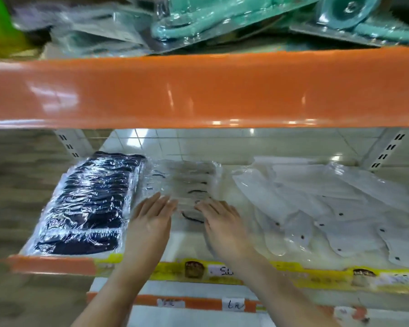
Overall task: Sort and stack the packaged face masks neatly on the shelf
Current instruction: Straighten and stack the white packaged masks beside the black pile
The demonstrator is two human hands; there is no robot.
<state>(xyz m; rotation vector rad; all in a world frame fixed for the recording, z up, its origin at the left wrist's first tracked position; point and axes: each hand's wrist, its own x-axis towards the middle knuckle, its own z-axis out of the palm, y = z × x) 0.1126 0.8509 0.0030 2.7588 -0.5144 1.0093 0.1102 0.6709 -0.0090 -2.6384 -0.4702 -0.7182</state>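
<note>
Clear crinkled plastic lies under both hands: the left hand (152, 219) and the right hand (222, 224) rest palm-down, fingers straight and close together, on the near end of a row of pale face masks with dark ear loops (187, 185) in see-through wrap. The hands sit side by side with a small gap between them, gripping nothing. Motion blur softens this pile, so whether it is one pack or several overlapping is hard to say. Just left of it, touching its edge, lies a neat stack of dark navy packaged masks (90, 204), running from the shelf front toward the back. To the right, white packaged masks (316, 208) sprawl in a loose, overlapping heap. All rest on a white shelf (187, 246) with an orange and yellow price strip (305, 274) along its front. Overhead, an orange shelf edge (198, 90) carries teal blister-packed goods (222, 17).
</note>
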